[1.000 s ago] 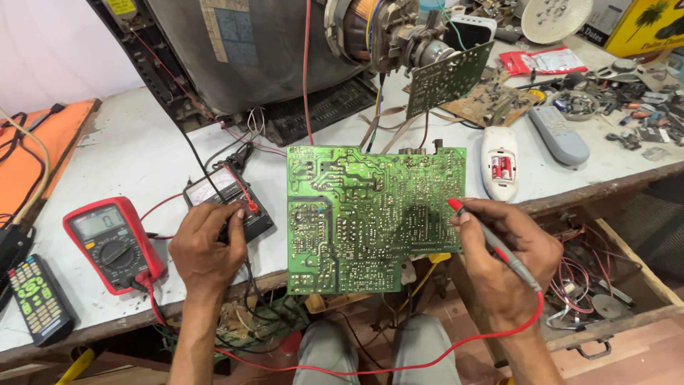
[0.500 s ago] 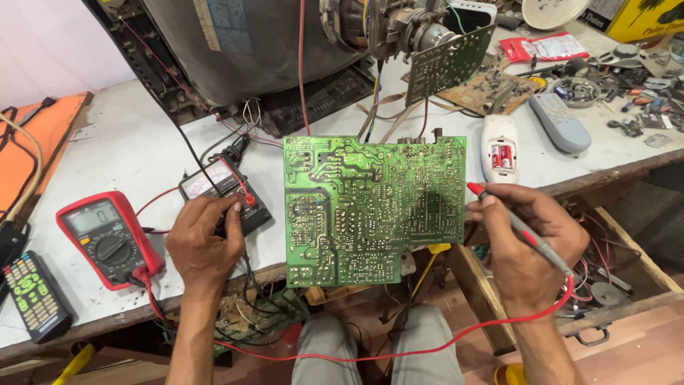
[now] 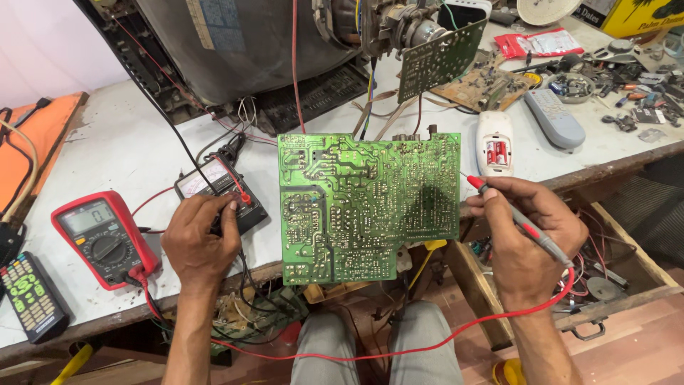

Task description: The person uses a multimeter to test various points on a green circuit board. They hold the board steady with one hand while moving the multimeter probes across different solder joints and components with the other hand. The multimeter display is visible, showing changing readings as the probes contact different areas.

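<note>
Beside the green circuit board (image 3: 368, 207) at the surface (image 3: 128, 142) edge, a red probe (image 3: 516, 217) is pinched by the right hand (image 3: 527, 239), tip just off the board's right edge. Left hand (image 3: 199, 239) fingers are curled onto a small black meter (image 3: 224, 192). A red multimeter (image 3: 103, 235) lies left, a white remote (image 3: 495, 142) behind

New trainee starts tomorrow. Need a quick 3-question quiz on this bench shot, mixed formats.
1. True or false: the right hand holds a red probe beside the green circuit board.
2. What does the left hand touch? A) grey remote B) black analogue meter C) red pouch
3. Fill in: the red multimeter lies to the ___ of the left hand.

Key: 1 true; 2 B, the black analogue meter; 3 left.
</note>
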